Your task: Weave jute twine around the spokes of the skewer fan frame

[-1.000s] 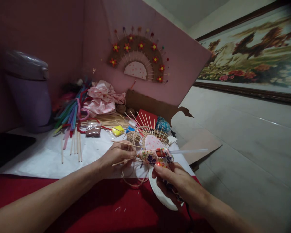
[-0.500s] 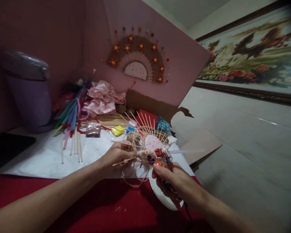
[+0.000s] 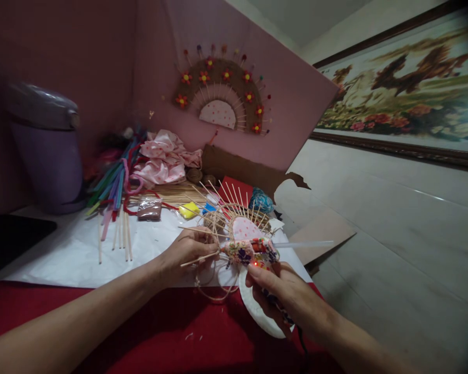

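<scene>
Head view: right hand (image 3: 283, 288) grips glue gun (image 3: 242, 252) pointing left, long axis sideways; left hand (image 3: 191, 250) pinches sticks (image 3: 191, 262).

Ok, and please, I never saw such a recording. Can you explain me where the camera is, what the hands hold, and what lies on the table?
There is no robot here: these are a person's two bare hands. One camera, worn on the head, looks forward and down at them.

The right hand holds a flower-patterned glue gun, with a pale glue stick coming out of its back. The left hand holds thin sticks beside a half-round piece with a pink dotted centre.

On the table is a white sheet, with red cloth in front. Around there you see a brown packet, a yellow packet and, farther back, crumpled pink fabric.
</scene>
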`<state>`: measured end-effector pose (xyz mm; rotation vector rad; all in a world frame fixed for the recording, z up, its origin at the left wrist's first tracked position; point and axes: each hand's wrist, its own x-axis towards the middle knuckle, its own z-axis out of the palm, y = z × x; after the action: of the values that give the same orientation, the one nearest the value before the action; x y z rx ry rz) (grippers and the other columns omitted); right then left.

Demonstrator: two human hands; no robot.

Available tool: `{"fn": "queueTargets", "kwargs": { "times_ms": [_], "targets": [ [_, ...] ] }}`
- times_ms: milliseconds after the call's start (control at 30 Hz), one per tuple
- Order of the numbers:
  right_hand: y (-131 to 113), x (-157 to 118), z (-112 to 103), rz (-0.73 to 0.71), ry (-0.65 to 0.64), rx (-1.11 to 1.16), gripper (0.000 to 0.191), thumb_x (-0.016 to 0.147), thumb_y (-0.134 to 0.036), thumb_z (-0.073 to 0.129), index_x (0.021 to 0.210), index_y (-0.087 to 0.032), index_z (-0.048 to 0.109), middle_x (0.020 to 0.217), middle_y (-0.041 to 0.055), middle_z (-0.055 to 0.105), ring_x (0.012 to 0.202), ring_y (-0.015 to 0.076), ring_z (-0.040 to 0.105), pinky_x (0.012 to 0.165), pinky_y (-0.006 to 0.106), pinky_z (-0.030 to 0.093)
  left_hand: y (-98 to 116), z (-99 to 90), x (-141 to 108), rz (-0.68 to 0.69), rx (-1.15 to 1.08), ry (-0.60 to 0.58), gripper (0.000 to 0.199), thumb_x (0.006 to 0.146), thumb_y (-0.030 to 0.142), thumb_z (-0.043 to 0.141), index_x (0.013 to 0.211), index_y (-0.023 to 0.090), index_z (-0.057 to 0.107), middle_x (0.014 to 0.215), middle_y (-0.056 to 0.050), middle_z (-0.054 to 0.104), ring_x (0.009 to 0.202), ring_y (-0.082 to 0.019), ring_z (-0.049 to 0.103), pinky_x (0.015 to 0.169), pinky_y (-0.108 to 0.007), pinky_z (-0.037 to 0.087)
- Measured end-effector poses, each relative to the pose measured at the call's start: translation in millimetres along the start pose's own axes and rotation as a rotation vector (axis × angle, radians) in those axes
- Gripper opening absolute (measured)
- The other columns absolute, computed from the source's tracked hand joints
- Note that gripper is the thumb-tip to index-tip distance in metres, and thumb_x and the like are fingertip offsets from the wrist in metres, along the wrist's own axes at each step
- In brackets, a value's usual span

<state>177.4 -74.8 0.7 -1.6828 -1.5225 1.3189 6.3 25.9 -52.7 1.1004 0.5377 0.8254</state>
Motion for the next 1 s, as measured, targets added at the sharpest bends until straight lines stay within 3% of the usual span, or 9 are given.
{"fn": "queueTargets", "kwargs": {
  "times_ms": [200,400,667,1000],
  "targets": [
    [4.2,0.6,1.0,-0.019,0.025,-0.013,0.044,0.081,-0.054,0.041,0.064,-0.015,0.05,0.037,-0.0054,0.039,0.028,0.0052,0.032,0.026,0.015,0.022,-0.8,-0.1,-0.2,-0.002,0.008,0.006,0.012,0.062,0.021,0.065,0.064,0.014,0.056,0.054,0.002,0.053,0.044,-0.007,0.044,0.042,-0.022,0.025],
    [8.4,3.8,0.6,-0.053,0.021,-0.065,0.055,0.082,-0.054,0.04,0.044,-0.014,0.044,0.035,-0.003,0.039,0.029,0.0043,0.033,0.027,0.015,0.024,-3.6,-2.5,0.5,0.008,0.03,-0.043,0.013,0.066,0.023,0.064,0.062,0.013,0.057,0.05,0.003,0.05,0.042,-0.006,0.039,0.041,-0.022,0.023],
    [4.5,-0.9,0.9,0.007,0.038,0.02,0.043,0.079,-0.056,0.043,0.068,-0.015,0.052,0.039,-0.0056,0.041,0.029,0.006,0.033,0.024,0.015,0.025,-5.0,-2.3,0.5,0.009,-0.001,-0.014,0.012,0.064,0.02,0.066,0.063,0.013,0.057,0.055,0.002,0.053,0.044,-0.006,0.042,0.043,-0.022,0.026],
    [7.8,1.9,2.3,-0.05,0.041,-0.033,0.042,0.081,-0.053,0.042,0.073,-0.013,0.053,0.036,-0.0062,0.04,0.027,0.0056,0.033,0.027,0.016,0.023,-4.3,-2.8,0.9,0.012,0.018,-0.054,0.012,0.067,0.022,0.064,0.063,0.013,0.058,0.052,0.002,0.051,0.042,-0.007,0.041,0.041,-0.022,0.025]
  ]
}}
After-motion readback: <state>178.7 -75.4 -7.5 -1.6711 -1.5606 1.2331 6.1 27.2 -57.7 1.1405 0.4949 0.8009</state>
